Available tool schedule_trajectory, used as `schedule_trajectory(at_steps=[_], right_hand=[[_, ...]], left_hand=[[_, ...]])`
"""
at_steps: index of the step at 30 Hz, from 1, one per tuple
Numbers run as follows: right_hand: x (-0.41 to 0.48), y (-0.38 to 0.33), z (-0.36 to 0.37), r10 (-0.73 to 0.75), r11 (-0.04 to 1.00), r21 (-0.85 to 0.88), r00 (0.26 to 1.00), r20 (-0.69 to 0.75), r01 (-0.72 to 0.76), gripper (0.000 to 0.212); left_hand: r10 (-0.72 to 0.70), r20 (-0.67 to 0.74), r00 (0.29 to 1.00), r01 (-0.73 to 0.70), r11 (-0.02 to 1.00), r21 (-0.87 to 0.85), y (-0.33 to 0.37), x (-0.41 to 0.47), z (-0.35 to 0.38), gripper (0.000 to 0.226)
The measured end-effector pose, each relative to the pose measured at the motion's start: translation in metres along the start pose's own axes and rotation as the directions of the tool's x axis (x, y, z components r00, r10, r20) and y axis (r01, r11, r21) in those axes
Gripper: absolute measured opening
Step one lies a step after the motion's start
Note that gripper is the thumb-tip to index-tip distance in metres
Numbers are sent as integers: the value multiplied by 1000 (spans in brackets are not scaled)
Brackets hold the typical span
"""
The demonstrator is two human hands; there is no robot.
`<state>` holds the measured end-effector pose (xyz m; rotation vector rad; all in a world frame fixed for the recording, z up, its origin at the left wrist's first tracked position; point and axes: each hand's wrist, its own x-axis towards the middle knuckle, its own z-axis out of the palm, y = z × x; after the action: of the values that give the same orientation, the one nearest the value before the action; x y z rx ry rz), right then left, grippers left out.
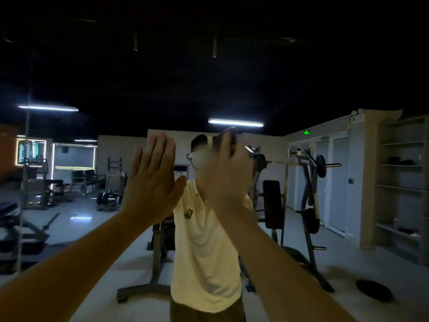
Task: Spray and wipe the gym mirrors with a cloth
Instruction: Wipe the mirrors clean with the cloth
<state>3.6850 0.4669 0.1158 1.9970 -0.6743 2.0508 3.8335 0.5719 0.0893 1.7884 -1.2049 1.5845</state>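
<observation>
Ahead: mirror [313,73], faced head-on, glass filling whole view. Middle band taken up by left hand [152,180], held flat with fingers straight, and right hand [224,173], blurred, just beside it; narrow gap left between them. Contact with glass cannot be told. Lower view crossed by both forearms, converging from bottom corners. Open glass left above fingertips, left of left forearm, right of right forearm. Vertical seam [28,159] noted near left edge. Barbell rack [306,182] and shelves [401,166] shown only as reflections.
</observation>
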Motion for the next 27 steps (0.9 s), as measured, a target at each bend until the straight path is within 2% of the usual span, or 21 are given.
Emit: schedule_trajectory(at_steps=[2,4,6,7,10,13,16,19,21,23,25,26,27], right_hand=[[-29,-23,10,-225,973,65,970,94,219,56],[-54,-21,13,-454,891,108,872,182,442,57],[-54,4,3,-610,788,34,772,179,614,51],[-46,18,-3,-635,762,-31,756,161,647,48],[3,53,-24,-570,790,-200,815,106,579,54],[80,67,-32,-493,816,-330,870,30,474,52],[154,55,-30,-311,901,-333,949,-52,277,50],[146,44,-21,-165,958,-258,977,-138,125,52],[80,47,-15,-226,958,-209,964,-138,194,54],[1,61,-12,-401,906,-148,916,2,397,54],[-39,76,-13,-603,772,-128,781,163,623,56],[-32,79,-15,-672,704,-124,712,205,700,56],[-13,77,-16,-709,664,-141,678,194,734,56]], left_hand=[[47,11,999,-47,999,-5,-5,-4,-9,79],[79,-2,997,-79,997,-19,-9,-17,-16,74],[118,15,993,-118,993,-1,-14,-38,-20,79],[138,23,990,-138,990,7,-16,-45,-21,82],[110,30,994,-110,994,19,-16,-41,-23,85],[68,43,997,-71,995,76,-9,-13,-20,86],[56,-37,998,-55,998,44,-6,0,-8,86],[42,-106,993,-38,999,34,-4,-1,2,85],[41,-123,992,-37,999,34,-4,-1,4,86],[40,-124,992,-35,999,40,-4,-1,5,86],[39,-118,992,-35,999,38,-4,-1,4,87],[38,-121,992,-33,999,36,-3,-1,4,87],[39,-126,991,-34,999,39,-4,-2,4,87]])
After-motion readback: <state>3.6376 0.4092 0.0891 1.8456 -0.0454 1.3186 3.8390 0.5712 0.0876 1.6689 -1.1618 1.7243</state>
